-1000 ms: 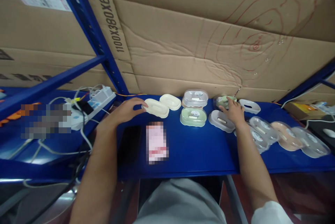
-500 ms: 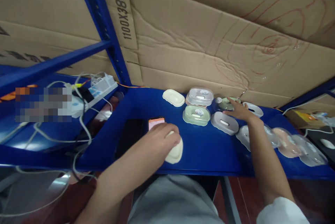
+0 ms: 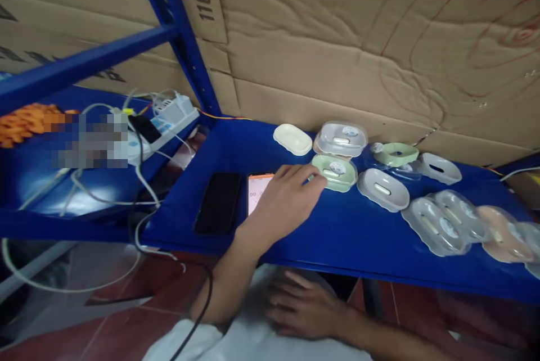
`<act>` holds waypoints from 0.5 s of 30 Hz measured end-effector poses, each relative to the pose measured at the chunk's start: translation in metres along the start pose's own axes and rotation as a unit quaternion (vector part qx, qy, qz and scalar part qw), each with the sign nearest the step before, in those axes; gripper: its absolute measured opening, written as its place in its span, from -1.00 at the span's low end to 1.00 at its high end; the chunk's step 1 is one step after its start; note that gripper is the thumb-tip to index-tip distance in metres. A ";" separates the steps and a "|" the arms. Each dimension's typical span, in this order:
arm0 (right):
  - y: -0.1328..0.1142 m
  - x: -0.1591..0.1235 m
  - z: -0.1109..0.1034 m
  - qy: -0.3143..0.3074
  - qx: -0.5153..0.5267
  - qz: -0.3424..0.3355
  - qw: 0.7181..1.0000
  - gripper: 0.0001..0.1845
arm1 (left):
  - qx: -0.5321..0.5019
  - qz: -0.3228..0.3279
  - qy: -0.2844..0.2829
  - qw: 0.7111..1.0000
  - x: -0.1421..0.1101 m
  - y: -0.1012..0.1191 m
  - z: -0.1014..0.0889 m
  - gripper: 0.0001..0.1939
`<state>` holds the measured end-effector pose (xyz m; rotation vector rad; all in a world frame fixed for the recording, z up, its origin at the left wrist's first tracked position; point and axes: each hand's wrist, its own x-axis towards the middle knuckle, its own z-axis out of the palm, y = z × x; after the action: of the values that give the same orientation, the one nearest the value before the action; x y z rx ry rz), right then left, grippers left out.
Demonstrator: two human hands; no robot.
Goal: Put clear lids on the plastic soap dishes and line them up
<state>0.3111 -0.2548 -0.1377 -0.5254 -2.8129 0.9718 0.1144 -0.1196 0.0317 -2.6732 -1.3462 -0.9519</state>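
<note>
My left hand (image 3: 291, 195) is palm down above the blue shelf, thumb and fingers apart, with a bit of blue showing between them. Its fingertips are at the left edge of a green soap box with a clear lid (image 3: 334, 171); whether they press on it I cannot tell. Part of a lit phone (image 3: 257, 189) is covered by this hand. My right hand (image 3: 306, 305), slightly blurred, rests on my lap with its fingers spread, holding nothing. Behind the left hand lies a cream oval dish piece (image 3: 292, 139).
Several more soap boxes stand to the right, among them a grey lidded one (image 3: 342, 139), a grey one (image 3: 383, 189) and a peach one (image 3: 504, 234). A dark phone (image 3: 217, 203) lies left. Cables and a power strip (image 3: 175, 116) occupy the left shelf; cardboard (image 3: 295, 63) stands behind.
My right hand has left the boxes at the back and come down to my lap. My left hand has moved off toward the green box; the nearer cream piece it covered no longer shows. The view has shifted.
</note>
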 end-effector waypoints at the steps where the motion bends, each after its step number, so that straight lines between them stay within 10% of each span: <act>1: 0.005 0.004 0.011 -0.040 0.032 0.029 0.998 -0.38 | -0.017 -0.001 0.012 1.000 -0.001 -0.001 -0.002 -0.80; 5: 0.029 0.000 0.016 -0.042 0.122 0.201 0.971 -0.06 | -0.065 0.005 0.039 0.997 -0.004 -0.003 -0.004 -0.82; 15: 0.039 0.040 0.047 0.037 0.011 0.253 0.967 -0.07 | -0.107 -0.013 0.066 0.992 -0.031 0.004 -0.007 -0.82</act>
<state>0.2745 -0.2385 -0.1987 -1.2890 -2.6441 1.0270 0.0998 -0.1465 0.0226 -2.6873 -1.3237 -1.3212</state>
